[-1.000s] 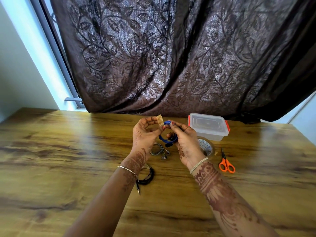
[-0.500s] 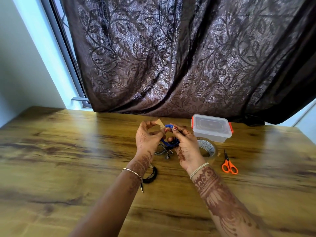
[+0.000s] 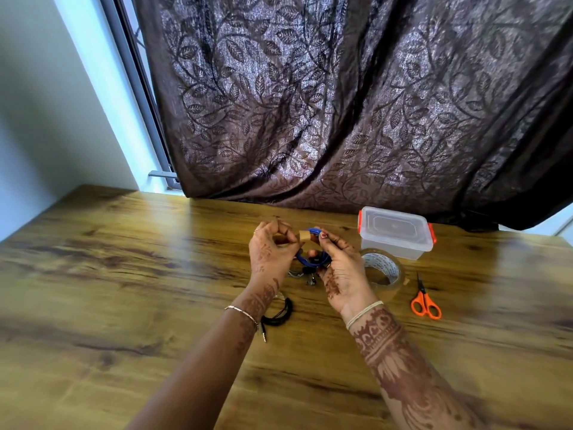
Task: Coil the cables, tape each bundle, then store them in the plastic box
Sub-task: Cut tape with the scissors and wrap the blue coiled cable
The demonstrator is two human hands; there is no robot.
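Half a second ago the small tan strip of tape (image 3: 303, 236) stood up as a point above the fingers; now it lies flat against the top of the blue coiled cable (image 3: 311, 259). The left hand (image 3: 271, 253) pinches the strip between thumb and fingertips. The right hand (image 3: 341, 268) has its fingers curled round the coil, held just above the wooden table (image 3: 124, 274). The clear plastic box with orange clips (image 3: 395, 233) stands to the right with its lid on; its contents cannot be made out. A roll of clear tape (image 3: 385, 272) sits just in front of it.
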